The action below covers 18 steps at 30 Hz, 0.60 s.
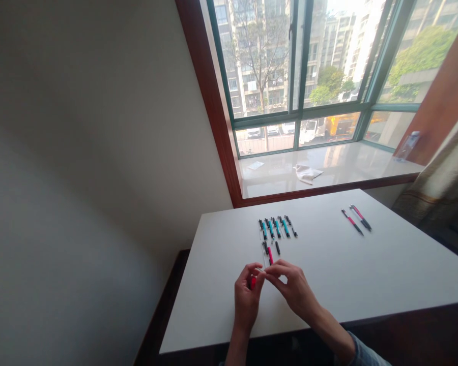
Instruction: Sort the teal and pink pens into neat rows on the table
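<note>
Both my hands meet over the near part of the white table (pixel 366 274). My left hand (pixel 246 300) is closed around a small red pen part (pixel 253 282). My right hand (pixel 292 287) pinches at a thin piece between the two hands, too small to name. Just beyond my fingers lie loose pen parts (pixel 270 251), one red and two black. Further back a row of several teal and black pens (pixel 277 226) lies side by side.
Two red and black pens (pixel 356 219) lie at the far right of the table. Behind the table runs a white window sill (pixel 343 165) with a crumpled cloth (pixel 307 174) and a paper on it. A plain wall stands at the left, a curtain at the right.
</note>
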Each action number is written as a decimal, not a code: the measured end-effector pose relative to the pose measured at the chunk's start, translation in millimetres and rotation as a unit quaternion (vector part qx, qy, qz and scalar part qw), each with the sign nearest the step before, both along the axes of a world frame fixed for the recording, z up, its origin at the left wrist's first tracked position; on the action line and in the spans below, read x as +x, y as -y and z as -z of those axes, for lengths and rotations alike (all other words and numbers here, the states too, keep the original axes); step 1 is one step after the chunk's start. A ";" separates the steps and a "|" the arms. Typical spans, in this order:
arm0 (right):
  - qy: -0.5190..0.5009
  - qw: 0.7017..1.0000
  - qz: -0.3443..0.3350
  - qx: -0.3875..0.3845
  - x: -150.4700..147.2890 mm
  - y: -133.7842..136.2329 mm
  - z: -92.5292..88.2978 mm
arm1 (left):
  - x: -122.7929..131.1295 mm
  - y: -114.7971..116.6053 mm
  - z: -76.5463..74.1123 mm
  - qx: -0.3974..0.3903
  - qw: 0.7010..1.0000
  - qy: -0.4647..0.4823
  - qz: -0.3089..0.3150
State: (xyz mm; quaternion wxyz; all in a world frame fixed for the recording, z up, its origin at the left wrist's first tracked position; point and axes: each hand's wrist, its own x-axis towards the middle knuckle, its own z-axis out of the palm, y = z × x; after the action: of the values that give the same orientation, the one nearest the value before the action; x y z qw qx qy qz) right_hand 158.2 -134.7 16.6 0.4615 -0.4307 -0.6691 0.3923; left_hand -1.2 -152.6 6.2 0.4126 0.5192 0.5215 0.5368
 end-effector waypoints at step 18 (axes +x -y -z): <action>0.041 0.998 0.034 -0.012 4.6 18.8 20.4 | -0.7 -1.6 11.3 -0.009 0.998 0.055 -0.034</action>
State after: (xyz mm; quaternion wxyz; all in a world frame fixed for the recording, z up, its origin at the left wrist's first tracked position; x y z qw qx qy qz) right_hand 162.8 -153.5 -3.8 0.4414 -0.4749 -0.6674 0.3664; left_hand -1.9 -151.0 -5.1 0.4270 0.4673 0.5196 0.5739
